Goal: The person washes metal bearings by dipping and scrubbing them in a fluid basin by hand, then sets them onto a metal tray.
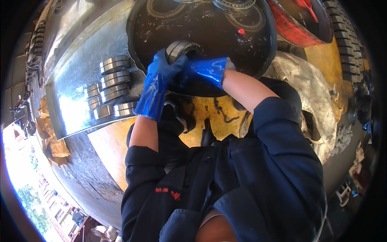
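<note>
1. Leftmost, we note a metal tray (72, 113) holding stacked steel bearing rings (115, 64).
2. Our left hand (163, 68), blue-gloved, wraps closed around a bearing (179, 47) at the near rim of the dark basin (266, 52).
3. Our right hand (203, 70), also gloved, is closed on the same bearing from below.
4. A red basin (290, 30) sits just beside it, far right.
</note>
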The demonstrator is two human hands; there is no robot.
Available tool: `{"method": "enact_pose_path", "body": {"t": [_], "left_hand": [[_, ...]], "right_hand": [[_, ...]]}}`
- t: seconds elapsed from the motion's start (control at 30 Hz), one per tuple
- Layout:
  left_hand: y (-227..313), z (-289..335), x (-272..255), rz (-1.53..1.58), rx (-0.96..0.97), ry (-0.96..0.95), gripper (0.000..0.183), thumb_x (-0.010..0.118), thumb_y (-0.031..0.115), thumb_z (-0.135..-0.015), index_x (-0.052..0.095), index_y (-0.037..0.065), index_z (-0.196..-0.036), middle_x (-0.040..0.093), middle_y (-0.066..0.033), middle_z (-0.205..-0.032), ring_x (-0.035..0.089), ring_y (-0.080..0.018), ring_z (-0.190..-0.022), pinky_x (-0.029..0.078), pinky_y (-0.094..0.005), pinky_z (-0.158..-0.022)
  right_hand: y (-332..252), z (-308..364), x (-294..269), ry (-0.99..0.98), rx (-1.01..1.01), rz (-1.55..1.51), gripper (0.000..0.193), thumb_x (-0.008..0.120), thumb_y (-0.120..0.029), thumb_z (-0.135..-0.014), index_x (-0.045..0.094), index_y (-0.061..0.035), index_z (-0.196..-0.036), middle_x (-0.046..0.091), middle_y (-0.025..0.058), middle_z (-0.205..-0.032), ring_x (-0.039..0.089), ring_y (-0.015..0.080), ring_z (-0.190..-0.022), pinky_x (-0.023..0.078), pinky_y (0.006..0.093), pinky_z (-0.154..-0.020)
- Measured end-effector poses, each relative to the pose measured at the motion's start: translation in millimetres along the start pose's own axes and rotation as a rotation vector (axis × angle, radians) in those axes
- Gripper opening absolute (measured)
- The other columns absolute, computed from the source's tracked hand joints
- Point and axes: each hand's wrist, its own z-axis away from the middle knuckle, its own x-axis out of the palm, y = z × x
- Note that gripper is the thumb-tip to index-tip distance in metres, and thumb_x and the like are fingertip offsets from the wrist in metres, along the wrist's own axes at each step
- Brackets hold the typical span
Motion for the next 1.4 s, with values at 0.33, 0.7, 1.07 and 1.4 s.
{"method": "enact_pose_path", "body": {"t": [0.33,0.7,1.07,1.4], "left_hand": [[-3,2,-2,0.069,-0.004,-0.008,0.105,0.076,0.071,-0.077,0.047,0.003,-0.151,0.062,-0.0295,-0.138,0.063,-0.0414,-0.127,0.052,-0.0453,-0.107],[-4,-4,0,-0.008,0.025,-0.033,0.104,0.071,0.074,-0.079,0.048,0.003,-0.151,0.06,-0.03,-0.141,0.06,-0.0442,-0.13,0.051,-0.0467,-0.109],[3,3,-3,0.023,0.003,-0.044,0.1,0.073,0.069,-0.081,0.048,0.002,-0.151,0.061,-0.0306,-0.139,0.063,-0.0422,-0.127,0.051,-0.0467,-0.107],[12,-2,7,-0.014,0.01,-0.059,0.103,0.071,0.073,-0.081,0.047,0.003,-0.152,0.06,-0.0305,-0.14,0.061,-0.0433,-0.129,0.05,-0.0459,-0.109]], "right_hand": [[-59,17,17,0.398,-0.184,0.406,0.033,0.059,-0.021,-0.105,0.063,-0.0024,-0.132,0.067,0.0143,-0.125,0.065,0.0249,-0.116,0.053,0.0369,-0.1],[-19,6,-9,-0.024,-0.008,0.091,0.032,0.062,-0.017,-0.103,0.065,-0.0022,-0.131,0.068,0.0154,-0.127,0.064,0.0244,-0.119,0.052,0.0371,-0.1],[-51,25,15,0.286,0.168,-1.38,0.036,0.068,-0.018,-0.099,0.067,-0.0044,-0.132,0.069,0.0161,-0.13,0.063,0.0237,-0.122,0.051,0.0376,-0.103],[65,-38,10,0.051,-0.018,0.152,0.043,0.067,-0.023,-0.099,0.064,-0.0091,-0.139,0.066,0.0149,-0.135,0.063,0.0268,-0.121,0.047,0.039,-0.106]]}}
